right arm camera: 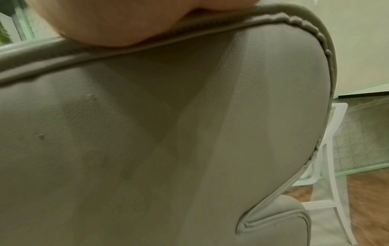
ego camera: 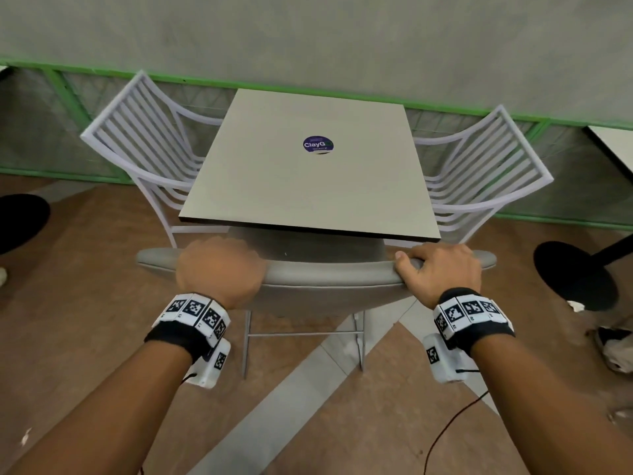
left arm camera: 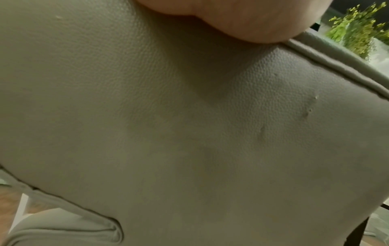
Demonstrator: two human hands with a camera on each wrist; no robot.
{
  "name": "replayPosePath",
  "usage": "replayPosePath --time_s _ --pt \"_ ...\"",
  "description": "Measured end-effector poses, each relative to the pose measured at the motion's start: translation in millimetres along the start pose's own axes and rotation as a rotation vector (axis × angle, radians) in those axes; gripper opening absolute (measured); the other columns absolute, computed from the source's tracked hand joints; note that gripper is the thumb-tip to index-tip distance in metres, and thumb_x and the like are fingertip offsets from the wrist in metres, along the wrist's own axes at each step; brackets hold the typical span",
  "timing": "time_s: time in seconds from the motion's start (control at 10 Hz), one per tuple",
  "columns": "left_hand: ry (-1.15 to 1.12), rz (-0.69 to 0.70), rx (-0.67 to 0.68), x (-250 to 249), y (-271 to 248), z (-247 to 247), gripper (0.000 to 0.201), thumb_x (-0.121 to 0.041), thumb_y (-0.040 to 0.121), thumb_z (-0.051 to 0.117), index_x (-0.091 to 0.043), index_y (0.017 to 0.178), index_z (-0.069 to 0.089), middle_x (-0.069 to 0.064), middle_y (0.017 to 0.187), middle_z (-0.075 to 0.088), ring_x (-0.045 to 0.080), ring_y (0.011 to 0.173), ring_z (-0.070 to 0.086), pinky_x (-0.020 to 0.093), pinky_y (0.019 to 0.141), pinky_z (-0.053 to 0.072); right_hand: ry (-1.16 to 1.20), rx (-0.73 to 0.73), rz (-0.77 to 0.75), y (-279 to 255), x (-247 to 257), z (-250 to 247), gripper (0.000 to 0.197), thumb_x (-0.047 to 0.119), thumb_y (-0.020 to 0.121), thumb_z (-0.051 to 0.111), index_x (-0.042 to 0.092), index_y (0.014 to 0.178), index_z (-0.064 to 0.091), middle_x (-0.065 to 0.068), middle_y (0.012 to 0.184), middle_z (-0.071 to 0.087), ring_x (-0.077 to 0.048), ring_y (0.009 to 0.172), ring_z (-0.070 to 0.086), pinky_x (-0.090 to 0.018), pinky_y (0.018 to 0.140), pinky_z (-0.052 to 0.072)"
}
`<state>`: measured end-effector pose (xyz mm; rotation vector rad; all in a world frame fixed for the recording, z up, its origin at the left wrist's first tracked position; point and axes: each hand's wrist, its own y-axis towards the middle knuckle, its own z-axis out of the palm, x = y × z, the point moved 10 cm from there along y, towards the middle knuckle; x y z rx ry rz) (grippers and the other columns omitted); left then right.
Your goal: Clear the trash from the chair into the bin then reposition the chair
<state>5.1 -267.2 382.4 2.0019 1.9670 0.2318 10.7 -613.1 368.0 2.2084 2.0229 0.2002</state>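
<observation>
A grey padded chair (ego camera: 329, 279) stands in front of me, its seat tucked under the square table (ego camera: 301, 173). My left hand (ego camera: 219, 265) grips the top edge of the backrest on the left side, fingers curled over it. My right hand (ego camera: 442, 265) grips the same edge on the right, thumb on top. Both wrist views are filled by the back of the grey leather backrest (left arm camera: 189, 133) (right arm camera: 147, 133), with the heel of each hand pressed on its piped rim. No trash and no bin are in view. The seat is hidden by the table.
Two white slatted chairs (ego camera: 137, 145) (ego camera: 486, 169) flank the table on the left and right. A green-framed low wall (ego camera: 308, 87) runs behind. A black round table base (ego camera: 575, 275) stands at the right, another dark base (ego camera: 20, 221) at the left. A cable (ego camera: 452, 423) trails on the wooden floor.
</observation>
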Motion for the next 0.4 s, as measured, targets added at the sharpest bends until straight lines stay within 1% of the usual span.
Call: replayPosePath --time_s 0.1,0.2,0.3,0.4 --pt "0.037 -0.007 0.025 0 -5 0 0.039 -0.043 0.082 0.042 -0.016 0.060 0.058 0.001 0.055 0.046 0.024 0.054 0.038 0.029 0.058 0.028 0.033 0.003 -0.011 -7 1 -6 0.053 0.063 0.085 0.032 0.029 0.078 0.072 -0.002 0.073 0.069 -0.025 0.070 0.053 -0.033 0.074 0.043" --pt "0.028 0.010 0.028 -4 -13 1 0.041 -0.044 0.086 0.041 -0.016 0.065 0.061 0.005 0.061 0.057 0.025 0.058 0.041 0.032 0.061 0.030 0.049 0.047 -0.048 -14 7 -2 0.052 0.060 0.088 0.033 0.027 0.093 0.074 -0.004 0.092 0.070 -0.026 0.084 0.054 -0.038 0.084 0.040" --pt "-0.099 0.062 0.003 -8 -27 -10 0.033 -0.040 0.090 0.042 -0.018 0.088 0.066 0.004 0.089 0.070 0.025 0.085 0.056 0.040 0.085 0.037 0.207 -0.058 -0.066 -38 16 -22 0.041 0.046 0.092 0.044 0.020 0.116 0.066 -0.003 0.124 0.059 -0.028 0.111 0.054 -0.044 0.097 0.039" --pt "-0.165 0.172 -0.043 -20 -81 -11 0.044 -0.037 0.083 0.051 -0.017 0.121 0.058 0.005 0.132 0.057 0.028 0.121 0.048 0.047 0.102 0.031 0.350 -0.106 -0.181 -101 48 -29 0.034 0.033 0.092 0.052 0.018 0.121 0.060 -0.004 0.122 0.056 -0.024 0.104 0.056 -0.039 0.091 0.044"
